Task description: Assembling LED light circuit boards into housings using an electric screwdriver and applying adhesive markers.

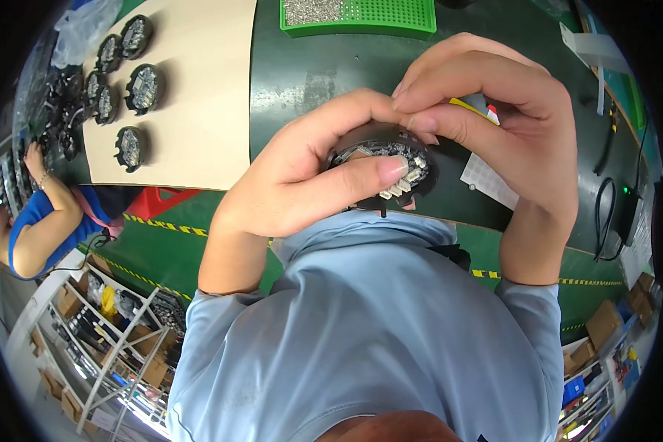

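My left hand (291, 166) is wrapped round a round black housing (379, 135), its thumb lying across the open face. White connectors (399, 188) and electronic parts crowd that face. At the housing's far right edge, my right hand (504, 110) pinches with thumb and forefinger, close against the left fingertips. Whatever sits in that pinch is too small or hidden to make out. Partly behind the right hand is a yellow, red and grey item (486, 112). A white sheet with round marks (486, 180) lies under the right wrist.
Several similar round housings (144, 88) stand on a tan board (206, 96) at the left. A green tray (361, 29) of small metal parts sits at the far side. Cables (604, 214) run along the right. Another person (48, 221) works at the far left.
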{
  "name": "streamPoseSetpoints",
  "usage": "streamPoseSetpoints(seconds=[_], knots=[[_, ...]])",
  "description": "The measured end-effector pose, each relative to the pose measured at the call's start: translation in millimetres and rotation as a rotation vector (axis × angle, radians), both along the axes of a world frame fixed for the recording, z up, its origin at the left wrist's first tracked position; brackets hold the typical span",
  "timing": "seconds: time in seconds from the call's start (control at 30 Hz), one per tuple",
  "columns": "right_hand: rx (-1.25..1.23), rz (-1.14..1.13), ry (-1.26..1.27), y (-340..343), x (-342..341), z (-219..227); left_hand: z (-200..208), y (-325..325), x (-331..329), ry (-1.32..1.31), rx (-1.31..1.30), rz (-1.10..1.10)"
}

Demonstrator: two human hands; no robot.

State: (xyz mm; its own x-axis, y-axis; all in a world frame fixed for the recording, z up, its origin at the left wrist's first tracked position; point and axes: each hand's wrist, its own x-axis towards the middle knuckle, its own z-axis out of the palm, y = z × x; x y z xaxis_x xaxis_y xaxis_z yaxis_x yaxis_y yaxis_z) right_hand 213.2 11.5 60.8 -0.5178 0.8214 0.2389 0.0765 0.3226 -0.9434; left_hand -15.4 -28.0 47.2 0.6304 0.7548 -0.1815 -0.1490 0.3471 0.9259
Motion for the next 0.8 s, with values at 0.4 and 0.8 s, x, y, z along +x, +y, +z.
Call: streamPoseSetpoints(seconds=[0.4,0.8], knots=[[0.050,0.154,0.000,0,5,3,-8,4,-8,0.037,0.184,-0.167],[-0.601,-0.006,0.280,-20,-16,-8,-4,1,13,-0.184,-0.270,0.277]])
